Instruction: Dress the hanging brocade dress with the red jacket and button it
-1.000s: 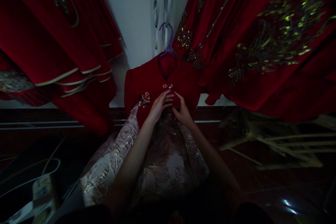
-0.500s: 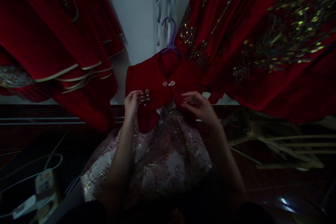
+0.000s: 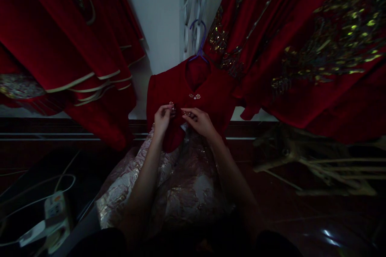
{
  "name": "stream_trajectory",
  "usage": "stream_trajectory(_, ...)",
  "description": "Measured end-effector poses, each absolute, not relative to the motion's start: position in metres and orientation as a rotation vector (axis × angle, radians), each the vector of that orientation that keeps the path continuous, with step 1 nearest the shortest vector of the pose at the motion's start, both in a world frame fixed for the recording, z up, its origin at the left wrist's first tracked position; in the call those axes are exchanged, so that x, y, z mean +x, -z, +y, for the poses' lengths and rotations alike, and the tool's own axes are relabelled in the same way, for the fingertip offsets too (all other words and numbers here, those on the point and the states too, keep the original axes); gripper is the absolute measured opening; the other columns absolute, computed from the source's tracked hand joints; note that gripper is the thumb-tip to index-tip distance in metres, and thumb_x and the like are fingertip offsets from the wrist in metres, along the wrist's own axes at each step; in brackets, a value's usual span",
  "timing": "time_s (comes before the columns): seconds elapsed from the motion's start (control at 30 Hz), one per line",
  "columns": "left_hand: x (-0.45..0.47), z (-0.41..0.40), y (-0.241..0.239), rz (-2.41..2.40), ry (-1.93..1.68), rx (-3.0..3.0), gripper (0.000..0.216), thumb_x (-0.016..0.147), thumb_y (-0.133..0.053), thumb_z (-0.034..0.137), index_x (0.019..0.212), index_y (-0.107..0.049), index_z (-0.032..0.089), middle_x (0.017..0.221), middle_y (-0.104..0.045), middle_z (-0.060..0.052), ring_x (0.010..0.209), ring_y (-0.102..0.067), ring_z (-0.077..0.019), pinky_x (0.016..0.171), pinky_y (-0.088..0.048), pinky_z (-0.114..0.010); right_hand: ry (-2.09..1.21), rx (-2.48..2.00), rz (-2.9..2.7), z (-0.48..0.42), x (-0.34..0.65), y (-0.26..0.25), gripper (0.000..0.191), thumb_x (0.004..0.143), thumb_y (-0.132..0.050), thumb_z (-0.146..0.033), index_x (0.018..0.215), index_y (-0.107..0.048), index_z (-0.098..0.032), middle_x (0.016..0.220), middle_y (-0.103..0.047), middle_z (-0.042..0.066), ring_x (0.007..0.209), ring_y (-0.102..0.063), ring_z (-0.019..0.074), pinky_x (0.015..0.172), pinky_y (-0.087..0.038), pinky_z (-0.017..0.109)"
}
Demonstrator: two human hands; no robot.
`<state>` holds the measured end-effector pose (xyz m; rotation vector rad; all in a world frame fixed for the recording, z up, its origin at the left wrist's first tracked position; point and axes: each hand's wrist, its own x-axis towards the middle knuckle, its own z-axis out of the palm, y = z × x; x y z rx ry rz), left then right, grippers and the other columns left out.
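A short red jacket (image 3: 173,84) hangs on a purple hanger (image 3: 202,42), with a small beaded clasp (image 3: 194,96) fastened at its neckline. Over the jacket's lower left front, my left hand (image 3: 163,119) pinches a small beaded ornament (image 3: 172,105). My right hand (image 3: 200,121) comes close beside it, thumb and forefinger closed on another beaded ornament (image 3: 185,113). Dim light hides the ornaments' exact shape and whether they are attached to the cloth. Below the jacket spreads a shiny pinkish brocade skirt (image 3: 171,192).
Red garments with pale piping (image 3: 99,48) hang at the left, and a red sequined garment (image 3: 331,48) at the right. A wooden folding frame (image 3: 313,168) lies on the right floor. At lower left is a power strip (image 3: 56,209) with cables.
My right hand has moved left across the jacket with its ornament, near my left hand. My left hand has shifted slightly right. The view has moved a little.
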<state>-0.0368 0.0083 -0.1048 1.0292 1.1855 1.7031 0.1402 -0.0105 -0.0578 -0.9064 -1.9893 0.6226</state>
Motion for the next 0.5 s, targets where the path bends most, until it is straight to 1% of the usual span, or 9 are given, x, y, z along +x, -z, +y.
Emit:
stream_trajectory(0.07, -0.034, 0.008, 0.104, 1.154, -1.710, 0.984, 0.027, 0.074, -0.060, 0.035, 0.090, -0.063, 0.014, 0.088, -0.069, -0.006, 0.073, -0.065, -0.0111, 0.073, -0.054, -0.027, -0.659, -0.906, -1.971, 0.000, 0.131, 0.064, 0.031, 0.090, -0.051, -0.032, 0.116, -0.065, -0.025, 0.104, -0.067, 0.005, 0.082, -0.063, 0.0122, 0.072, -0.052, 0.024)
stream_trajectory(0.17, -0.031, 0.006, 0.104, 1.092, -1.717, 0.917, 0.028, 0.074, -0.061, 0.034, 0.092, -0.065, 0.013, 0.089, -0.070, -0.007, 0.075, -0.066, -0.0111, 0.080, -0.054, -0.029, -0.641, -0.918, -1.930, 0.013, 0.122, 0.069, 0.028, 0.088, -0.053, -0.029, 0.112, -0.067, -0.024, 0.103, -0.068, 0.005, 0.082, -0.065, 0.0120, 0.073, -0.054, 0.024)
stream_trajectory(0.33, -0.030, 0.005, 0.103, 1.089, -1.727, 0.858, 0.030, 0.074, -0.063, 0.035, 0.091, -0.068, 0.011, 0.090, -0.071, -0.008, 0.078, -0.067, -0.0125, 0.084, -0.054, -0.031, -0.693, -0.956, -1.852, 0.023, 0.111, 0.068, 0.023, 0.081, -0.061, -0.030, 0.102, -0.068, -0.021, 0.087, -0.072, 0.002, 0.075, -0.067, 0.0129, 0.067, -0.055, 0.024)
stream_trajectory(0.43, -0.031, 0.004, 0.102, 1.093, -1.742, 0.911, 0.034, 0.067, -0.072, 0.034, 0.092, -0.069, 0.012, 0.094, -0.072, -0.009, 0.086, -0.068, -0.0153, 0.088, -0.052, -0.032, -0.650, -0.954, -1.893, 0.026, 0.105, 0.067, 0.017, 0.082, -0.059, -0.026, 0.095, -0.068, -0.021, 0.085, -0.071, 0.002, 0.074, -0.067, 0.0126, 0.069, -0.055, 0.024)
stream_trajectory(0.5, -0.032, 0.004, 0.101, 1.096, -1.749, 0.939, 0.037, 0.062, -0.077, 0.032, 0.092, -0.069, 0.012, 0.095, -0.072, -0.009, 0.089, -0.068, -0.0165, 0.091, -0.051, -0.033, -0.579, -0.957, -1.918, 0.027, 0.101, 0.068, 0.016, 0.083, -0.057, -0.024, 0.095, -0.068, -0.022, 0.088, -0.071, 0.001, 0.075, -0.066, 0.0123, 0.071, -0.054, 0.024)
